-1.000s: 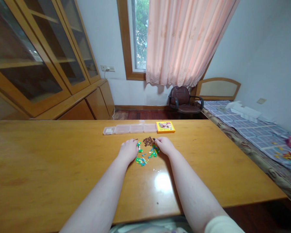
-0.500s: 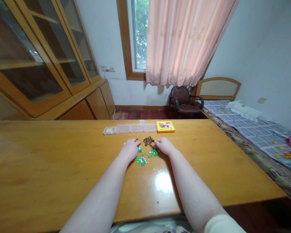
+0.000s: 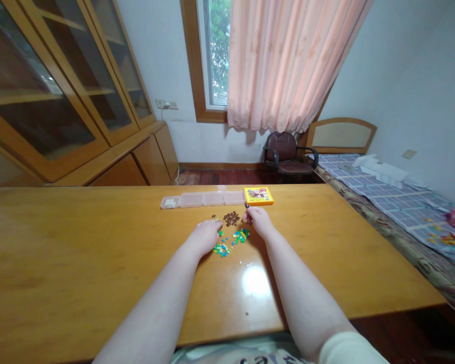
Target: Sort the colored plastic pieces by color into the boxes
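My left hand [image 3: 205, 237] rests low over the table with fingers stretched forward, partly covering some small green and white toy bricks. My right hand [image 3: 259, 220] is beside the brown brick pile, its fingers apart. A dark spot shows at its raised fingertip, too small to tell whether nail or piece. Between the hands lies a loose pile of small brown bricks [image 3: 231, 219]. Nearer to me are green, blue, yellow and white bricks in one cluster [image 3: 241, 236] by the right hand and another cluster [image 3: 222, 249] by the left.
A row of clear plastic compartments [image 3: 192, 200] lies along the table's far side, next to a yellow box [image 3: 258, 196]. Tiny clear pieces [image 3: 245, 264] are on the wooden table [image 3: 98, 263]. Beyond it stand a chair [image 3: 284, 151], a bed [image 3: 379, 182] and a glass-door cabinet [image 3: 109, 101].
My right hand has drawn slightly away from the brown bricks, and a finger has lifted towards the yellow box. My left hand has shifted a little over the bricks.
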The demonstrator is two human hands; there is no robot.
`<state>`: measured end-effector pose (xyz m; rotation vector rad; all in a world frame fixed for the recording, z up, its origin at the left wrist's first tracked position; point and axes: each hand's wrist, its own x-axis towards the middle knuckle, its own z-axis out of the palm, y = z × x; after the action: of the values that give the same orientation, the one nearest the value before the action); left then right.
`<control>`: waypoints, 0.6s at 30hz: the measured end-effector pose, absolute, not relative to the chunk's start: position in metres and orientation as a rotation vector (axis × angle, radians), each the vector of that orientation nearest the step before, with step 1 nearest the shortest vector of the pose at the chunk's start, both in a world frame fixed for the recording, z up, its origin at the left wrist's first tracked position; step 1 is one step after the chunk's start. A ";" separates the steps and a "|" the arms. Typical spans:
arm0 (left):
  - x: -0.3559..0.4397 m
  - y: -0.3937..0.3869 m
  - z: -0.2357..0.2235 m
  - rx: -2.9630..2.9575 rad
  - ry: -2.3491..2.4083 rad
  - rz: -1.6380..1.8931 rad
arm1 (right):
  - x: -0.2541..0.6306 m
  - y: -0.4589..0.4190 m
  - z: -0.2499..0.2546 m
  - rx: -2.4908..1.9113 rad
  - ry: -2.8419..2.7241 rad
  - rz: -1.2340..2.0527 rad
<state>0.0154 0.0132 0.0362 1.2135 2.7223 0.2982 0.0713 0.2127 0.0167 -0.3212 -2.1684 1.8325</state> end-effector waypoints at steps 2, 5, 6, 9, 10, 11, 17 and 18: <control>0.018 0.013 0.039 1.208 2.690 0.272 | 0.071 0.215 0.017 -0.390 -2.082 1.854; 0.018 0.011 0.043 1.152 2.752 0.253 | 0.070 0.218 0.015 -0.491 -1.992 1.879; 0.017 0.011 0.043 1.133 2.789 0.253 | 0.069 0.218 0.013 -0.519 -1.977 1.886; 0.014 0.010 0.040 1.108 2.855 0.262 | 0.068 0.219 0.010 -0.557 -1.982 1.888; 0.013 0.010 0.038 1.112 2.853 0.265 | 0.067 0.219 0.009 -0.559 -1.988 1.883; 0.012 0.010 0.036 1.120 2.844 0.262 | 0.067 0.219 0.009 -0.557 -1.994 1.879; 0.011 0.011 0.033 1.216 2.757 0.239 | 0.065 0.217 0.007 -0.531 -2.041 1.836; 0.011 0.010 0.035 1.230 2.735 0.260 | 0.065 0.216 0.006 -0.524 -2.052 1.832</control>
<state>0.0106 0.0101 0.0347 1.2295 2.7347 0.2601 0.0654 0.2161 0.0062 -0.5240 -2.0523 1.8318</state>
